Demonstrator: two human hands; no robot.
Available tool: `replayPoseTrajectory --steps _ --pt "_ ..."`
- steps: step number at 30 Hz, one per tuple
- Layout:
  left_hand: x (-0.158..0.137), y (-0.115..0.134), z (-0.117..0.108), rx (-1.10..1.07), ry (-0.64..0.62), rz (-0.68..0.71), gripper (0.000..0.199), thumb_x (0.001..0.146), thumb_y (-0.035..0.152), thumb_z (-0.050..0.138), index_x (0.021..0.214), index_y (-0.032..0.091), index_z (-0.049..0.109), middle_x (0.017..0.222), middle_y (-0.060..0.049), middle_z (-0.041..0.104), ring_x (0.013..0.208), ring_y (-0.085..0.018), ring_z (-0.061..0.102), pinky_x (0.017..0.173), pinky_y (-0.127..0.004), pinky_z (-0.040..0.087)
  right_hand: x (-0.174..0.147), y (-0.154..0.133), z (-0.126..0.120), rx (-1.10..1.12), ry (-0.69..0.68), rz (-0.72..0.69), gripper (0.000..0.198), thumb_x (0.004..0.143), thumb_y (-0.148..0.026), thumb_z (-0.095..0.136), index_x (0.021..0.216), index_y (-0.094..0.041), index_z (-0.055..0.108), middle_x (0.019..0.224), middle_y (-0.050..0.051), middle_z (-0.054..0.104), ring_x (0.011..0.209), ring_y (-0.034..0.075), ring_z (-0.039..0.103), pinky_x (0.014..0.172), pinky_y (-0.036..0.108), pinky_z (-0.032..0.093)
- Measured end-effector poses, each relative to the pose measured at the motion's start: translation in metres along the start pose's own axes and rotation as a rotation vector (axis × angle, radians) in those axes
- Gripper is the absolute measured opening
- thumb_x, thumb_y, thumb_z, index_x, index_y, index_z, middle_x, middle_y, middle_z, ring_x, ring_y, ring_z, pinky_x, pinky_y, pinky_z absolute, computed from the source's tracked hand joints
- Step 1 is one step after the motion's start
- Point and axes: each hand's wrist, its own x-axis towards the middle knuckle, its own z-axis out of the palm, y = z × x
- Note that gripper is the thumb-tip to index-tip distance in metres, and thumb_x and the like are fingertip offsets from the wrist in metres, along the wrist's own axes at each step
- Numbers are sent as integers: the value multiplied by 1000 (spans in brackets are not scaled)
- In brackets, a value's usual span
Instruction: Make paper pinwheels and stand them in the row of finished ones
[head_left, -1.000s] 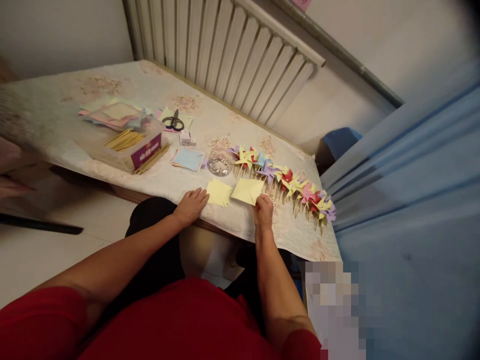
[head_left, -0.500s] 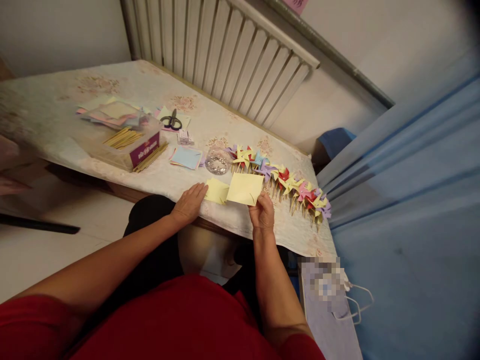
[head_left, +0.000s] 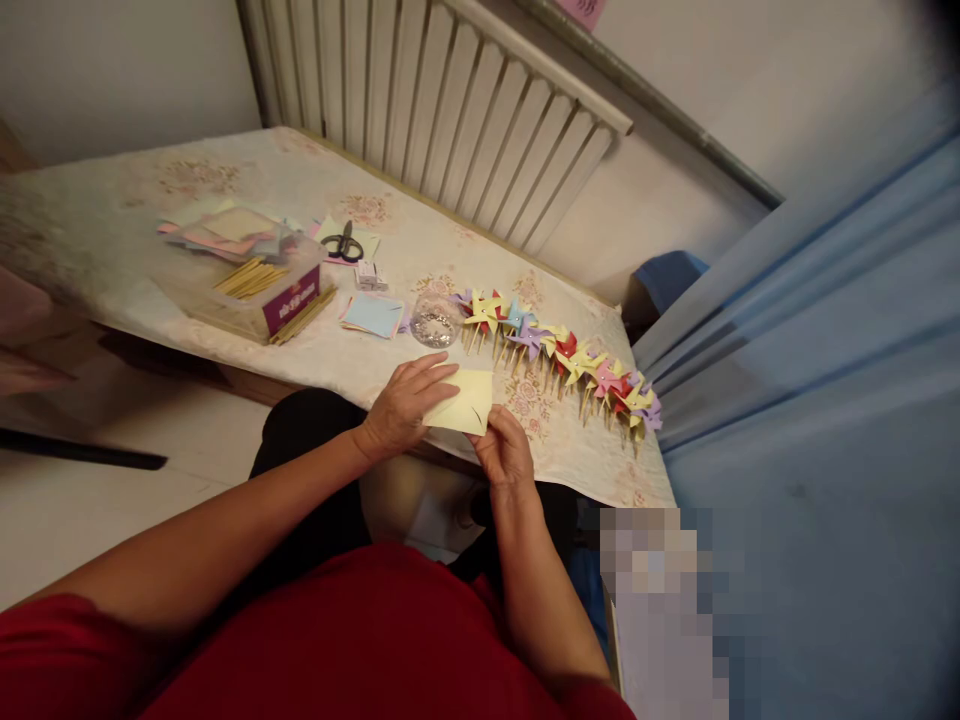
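Behind the floral-covered bench (head_left: 442, 232) stands a pale radiator (head_left: 435, 110), upper centre; blue curtain (head_left: 817, 400) hangs at right. Near frame centre, a yellow paper square (head_left: 459, 402) shows one dark slit (head_left: 477, 414) at lower right — the right grip (head_left: 508, 448) pinches that corner; the left grip (head_left: 405, 405) overlaps its left side, whether pinching I cannot tell.

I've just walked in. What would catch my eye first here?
Probably the row of bright paper pinwheels, lying toward the right end of the cloth-covered table. Next, the yellow paper at the near edge, with the left hand over its left side and the right hand at its lower right corner. Blue curtains fill the picture's right side.
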Motion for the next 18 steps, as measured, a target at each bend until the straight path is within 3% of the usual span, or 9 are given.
replayPoseTrajectory --steps 3,6,9,11,15,18 --pt "-3 4 -2 -50 3 14 21 88 13 50 96 19 68 121 -11 71 130 -27 53 103 -47 44 -7 3 0 39 -12 47 18 68 -31 76 74 -20 62 80 1 68 82 20 67 74 34 59" --pt "-3 8 -3 -110 5 -27 16 88 16 51 91 19 67 112 -10 73 121 -26 59 100 -46 47 -11 5 0 75 -27 84 21 68 -31 79 78 -20 64 87 3 72 82 21 69 70 33 59" --pt "-2 13 -4 -180 43 -106 16 90 21 50 89 18 66 101 -11 74 104 -23 65 94 -41 50 -13 8 -2 89 -40 113 24 68 -34 82 78 -19 65 81 4 73 79 22 72 67 31 59" --pt "-1 17 -5 -218 52 -226 19 90 24 49 88 18 67 93 -9 73 93 -21 66 88 -36 51 -12 10 -7 82 -41 121 26 70 -38 82 79 -19 67 78 5 73 79 22 73 68 31 59" --pt "-1 23 -7 -326 12 -614 18 85 33 54 81 19 66 79 -2 70 77 -17 63 74 -28 48 -9 16 -23 -9 80 91 31 70 -43 82 83 -19 69 79 5 74 75 19 72 64 29 58" --pt "-1 24 -5 -478 7 -888 20 77 37 60 75 18 65 72 1 67 71 -16 60 68 -26 46 -11 16 -31 -73 150 29 38 66 -40 85 96 -21 71 96 5 76 82 17 71 69 27 57"
